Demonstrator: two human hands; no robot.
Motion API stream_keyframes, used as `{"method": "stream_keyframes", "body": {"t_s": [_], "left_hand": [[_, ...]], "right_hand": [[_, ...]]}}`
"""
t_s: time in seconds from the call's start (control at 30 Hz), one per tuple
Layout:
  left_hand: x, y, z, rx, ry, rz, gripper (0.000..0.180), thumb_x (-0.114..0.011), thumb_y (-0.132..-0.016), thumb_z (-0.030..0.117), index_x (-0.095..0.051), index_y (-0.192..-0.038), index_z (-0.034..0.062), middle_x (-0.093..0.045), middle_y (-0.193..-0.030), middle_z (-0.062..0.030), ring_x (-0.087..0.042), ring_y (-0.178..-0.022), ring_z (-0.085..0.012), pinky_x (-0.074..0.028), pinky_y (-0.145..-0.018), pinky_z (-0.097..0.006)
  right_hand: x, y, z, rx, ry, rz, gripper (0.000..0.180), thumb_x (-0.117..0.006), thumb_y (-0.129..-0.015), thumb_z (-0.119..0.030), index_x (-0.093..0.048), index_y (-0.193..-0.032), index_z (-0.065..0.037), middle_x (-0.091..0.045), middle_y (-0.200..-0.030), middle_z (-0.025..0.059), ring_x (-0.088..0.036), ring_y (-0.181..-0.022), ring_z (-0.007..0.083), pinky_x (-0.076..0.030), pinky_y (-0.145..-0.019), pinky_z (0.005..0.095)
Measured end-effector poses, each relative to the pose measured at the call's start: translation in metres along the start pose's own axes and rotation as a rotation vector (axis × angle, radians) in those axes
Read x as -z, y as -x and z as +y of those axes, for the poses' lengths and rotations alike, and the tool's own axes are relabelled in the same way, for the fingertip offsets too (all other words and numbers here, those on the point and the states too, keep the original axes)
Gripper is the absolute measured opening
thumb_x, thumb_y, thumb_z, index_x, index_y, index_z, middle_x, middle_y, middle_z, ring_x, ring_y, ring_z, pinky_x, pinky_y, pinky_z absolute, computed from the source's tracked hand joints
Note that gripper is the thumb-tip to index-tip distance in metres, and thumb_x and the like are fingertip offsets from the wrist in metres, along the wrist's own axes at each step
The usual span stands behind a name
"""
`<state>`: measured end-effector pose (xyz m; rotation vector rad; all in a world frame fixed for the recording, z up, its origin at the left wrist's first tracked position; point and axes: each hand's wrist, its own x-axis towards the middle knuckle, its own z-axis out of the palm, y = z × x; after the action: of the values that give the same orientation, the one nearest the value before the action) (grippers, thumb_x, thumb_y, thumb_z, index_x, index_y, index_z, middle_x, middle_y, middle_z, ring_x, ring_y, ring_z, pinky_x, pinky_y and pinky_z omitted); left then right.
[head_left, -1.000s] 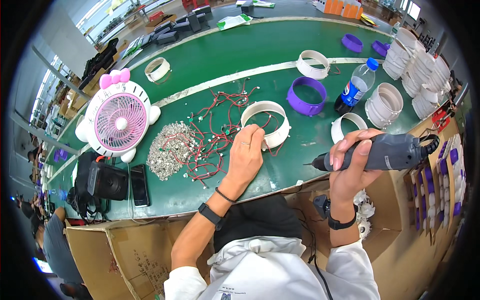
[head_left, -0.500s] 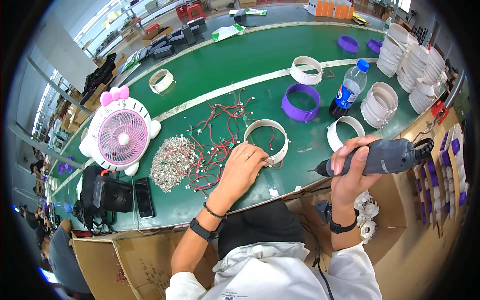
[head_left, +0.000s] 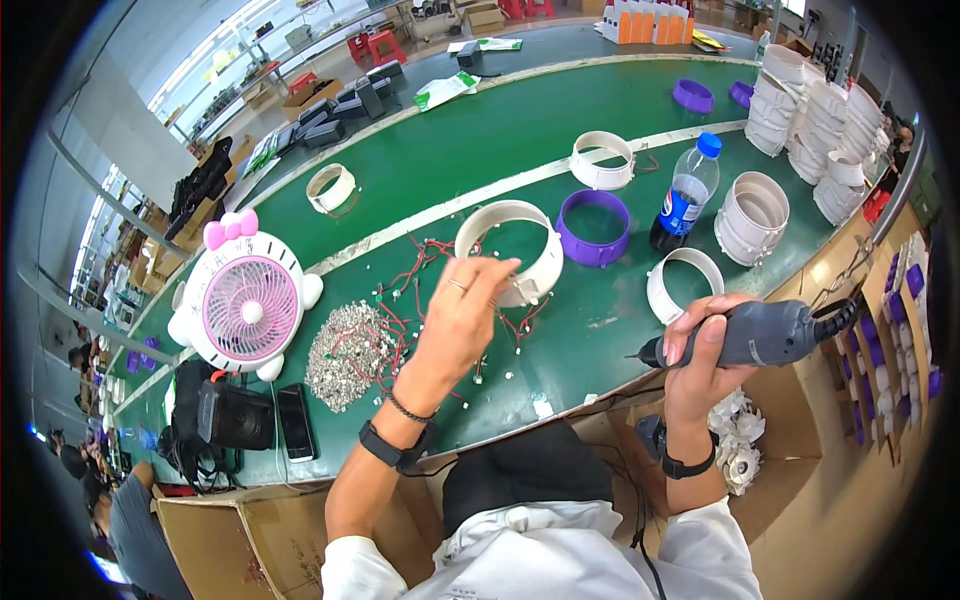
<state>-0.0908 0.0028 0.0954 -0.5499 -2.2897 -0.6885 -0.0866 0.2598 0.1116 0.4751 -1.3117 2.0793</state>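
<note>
White ring (head_left: 510, 250) now pinched by lifted left hand (head_left: 462, 315); right hand (head_left: 705, 345) still grips grey screwdriver (head_left: 765, 333).

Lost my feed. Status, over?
Left hand fingers on white plastic ring. Right hand grips grey electric screwdriver. Red wires beside ring.

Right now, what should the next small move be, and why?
Probably bring the grey electric screwdriver in the right hand across to the white ring. The left hand is at that ring's near rim, fingertips pinched, while the tool's tip points that way but is well short of it.
</note>
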Motion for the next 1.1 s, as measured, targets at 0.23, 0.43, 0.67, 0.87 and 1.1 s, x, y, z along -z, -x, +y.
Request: {"method": "stream_keyframes", "body": {"t_s": [0.23, 0.43, 0.67, 0.87, 1.1], "left_hand": [[-0.009, -0.082, -0.093, -0.037, -0.308, -0.012, 0.020, -0.060, -0.088, -0.002, -0.069, -0.105, 0.0041, -0.063, -0.106, -0.0144, -0.060, -0.101, -0.0362, -0.050, -0.087, -0.047], [-0.059, -0.095, -0.265, 0.271, -0.329, -0.128, 0.022, -0.061, -0.086, 0.002, -0.071, -0.104, 0.0051, -0.065, -0.108, -0.0179, -0.061, -0.109, -0.0389, -0.049, -0.095, -0.048], [0.010, -0.040, -0.422, 0.421, -0.977, 0.109, 0.033, -0.061, -0.088, 0.005, -0.064, -0.121, 0.0056, -0.067, -0.124, -0.0166, -0.062, -0.117, -0.0350, -0.047, -0.103, -0.049], [0.058, -0.033, -0.393, 0.472, -1.058, -0.344, 0.017, -0.061, -0.088, 0.006, -0.065, -0.104, 0.0102, -0.072, -0.091, -0.0129, -0.071, -0.093, -0.0320, -0.047, -0.095, -0.048], [0.058, -0.015, -0.072, 0.039, -0.437, -0.324, 0.039, -0.066, -0.084, 0.008, -0.066, -0.123, 0.0042, -0.064, -0.089, -0.0118, -0.061, -0.082, -0.0305, -0.049, -0.073, -0.041]], "right_hand": [[0.005, -0.007, 0.014, -0.010, 0.080, 0.010, 0.037, -0.073, -0.097, -0.028, -0.047, -0.111, -0.005, -0.061, -0.078, 0.0095, -0.050, -0.051, 0.0099, -0.043, -0.046, 0.0225], [0.006, -0.011, 0.019, -0.036, 0.202, 0.015, 0.050, -0.070, -0.096, -0.046, -0.041, -0.110, -0.008, -0.053, -0.074, 0.0059, -0.046, -0.048, 0.0095, -0.037, -0.041, 0.0219], [0.025, -0.022, 0.026, 0.014, 0.206, 0.068, 0.043, -0.069, -0.098, -0.040, -0.043, -0.106, -0.007, -0.049, -0.077, 0.0065, -0.041, -0.044, 0.0107, -0.032, -0.038, 0.0221], [0.023, -0.028, 0.030, -0.015, 0.295, 0.006, 0.056, -0.068, -0.096, -0.050, -0.037, -0.107, -0.005, -0.051, -0.078, 0.0072, -0.045, -0.046, 0.0121, -0.036, -0.038, 0.0230], [-0.013, -0.022, 0.018, -0.064, 0.178, -0.086, 0.055, -0.066, -0.097, -0.052, -0.036, -0.107, -0.007, -0.052, -0.077, 0.0068, -0.043, -0.043, 0.0104, -0.038, -0.039, 0.0225]]}}
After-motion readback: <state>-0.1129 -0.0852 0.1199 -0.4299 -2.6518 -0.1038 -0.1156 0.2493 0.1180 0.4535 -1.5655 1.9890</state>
